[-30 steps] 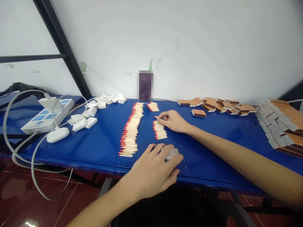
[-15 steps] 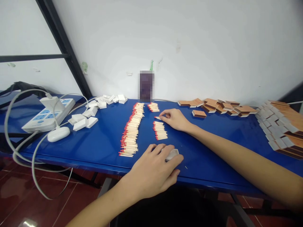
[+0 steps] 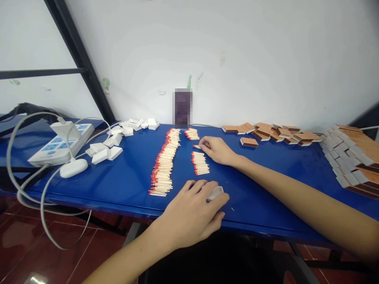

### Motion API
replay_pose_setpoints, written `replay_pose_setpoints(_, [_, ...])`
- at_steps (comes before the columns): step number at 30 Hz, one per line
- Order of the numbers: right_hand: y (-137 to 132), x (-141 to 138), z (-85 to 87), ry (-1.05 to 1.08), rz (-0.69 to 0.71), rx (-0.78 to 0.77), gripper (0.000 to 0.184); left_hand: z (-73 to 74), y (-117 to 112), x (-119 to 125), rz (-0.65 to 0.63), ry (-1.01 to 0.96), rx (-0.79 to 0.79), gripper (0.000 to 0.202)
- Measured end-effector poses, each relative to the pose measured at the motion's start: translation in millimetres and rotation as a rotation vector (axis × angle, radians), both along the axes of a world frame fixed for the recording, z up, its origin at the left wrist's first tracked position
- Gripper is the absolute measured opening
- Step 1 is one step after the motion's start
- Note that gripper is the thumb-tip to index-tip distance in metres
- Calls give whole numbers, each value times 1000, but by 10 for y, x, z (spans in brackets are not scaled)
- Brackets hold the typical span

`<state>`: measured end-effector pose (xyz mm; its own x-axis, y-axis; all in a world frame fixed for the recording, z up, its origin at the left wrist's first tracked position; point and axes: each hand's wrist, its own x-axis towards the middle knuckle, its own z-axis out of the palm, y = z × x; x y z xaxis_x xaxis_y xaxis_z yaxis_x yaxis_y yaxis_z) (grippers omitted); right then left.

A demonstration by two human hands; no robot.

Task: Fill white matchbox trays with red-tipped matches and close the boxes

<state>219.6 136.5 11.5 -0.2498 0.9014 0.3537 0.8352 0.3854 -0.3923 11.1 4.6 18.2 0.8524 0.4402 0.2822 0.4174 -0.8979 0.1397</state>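
My left hand (image 3: 192, 213) rests near the table's front edge, its fingers curled around a small white matchbox tray (image 3: 216, 193). Most of that tray is hidden by the fingers. Farther back, my right hand (image 3: 218, 150) has thumb and forefinger pinched at the pale ends of matches (image 3: 196, 146) lying on the table; I cannot tell how many. Just behind these is a small group of matches (image 3: 193, 134), and just in front lies another group (image 3: 200, 163). To the left runs a long row of red-tipped matches (image 3: 164, 165).
White trays (image 3: 114, 140) lie loose at the back left, beside a power strip (image 3: 60, 144) and cables. Orange matchbox sleeves (image 3: 266, 132) are scattered at the back right. Stacked matchboxes (image 3: 355, 161) stand at the far right on the blue table (image 3: 118, 189).
My right hand has shifted very slightly to the left, its fingers still pinched at the same spot. The left hand and the tray have not visibly moved.
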Motion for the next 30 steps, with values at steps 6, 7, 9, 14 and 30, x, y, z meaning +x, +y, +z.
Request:
replay_pose_setpoints(6, [-28,-1,9,17,-3,-4,18,-1,3,-3,-3,-8,0,26])
replay_pose_setpoints(7, [-35,-2,13,21,-6,-6,18,-1,3,-2,-1,-12,0,26])
replay_pose_setpoints(9, [-47,-2,19,33,-12,-15,19,0,3,0,-1,-19,1,26])
replay_pose_setpoints(14, [-51,11,20,49,-13,-11,21,3,8,2,-1,5,-3,26])
replay_pose_setpoints(30, [-60,8,5,80,29,17,20,2,10,-2,0,27,-4,27])
